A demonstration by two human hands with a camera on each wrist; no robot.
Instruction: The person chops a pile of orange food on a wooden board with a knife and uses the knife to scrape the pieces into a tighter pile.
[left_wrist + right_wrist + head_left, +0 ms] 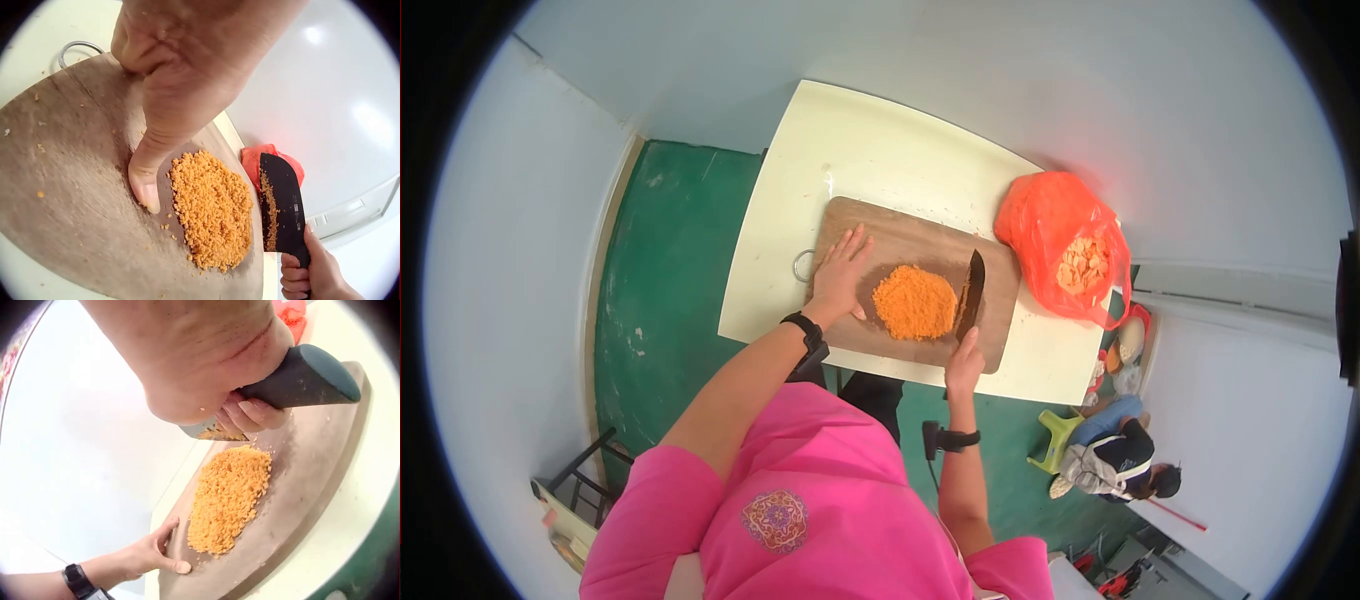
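A heap of finely chopped orange food [915,303] lies in the middle of a wooden cutting board [900,227]. To its left, my left hand [840,276] rests on the board with the fingers spread, the thumb [145,184] close beside the heap. My right hand [965,364] grips the dark handle [300,381] of a kitchen knife. Its broad black blade [284,200] stands right of the heap, orange crumbs stuck along its side. In the right wrist view, the hand hides most of the blade.
A red plastic bag [1040,215] holding orange pieces [1085,265] stands right of the board on the pale table [880,125]. A metal ring [802,265] shows at the board's left edge. Beyond the table, a person [1125,455] sits by a green stool [1055,440].
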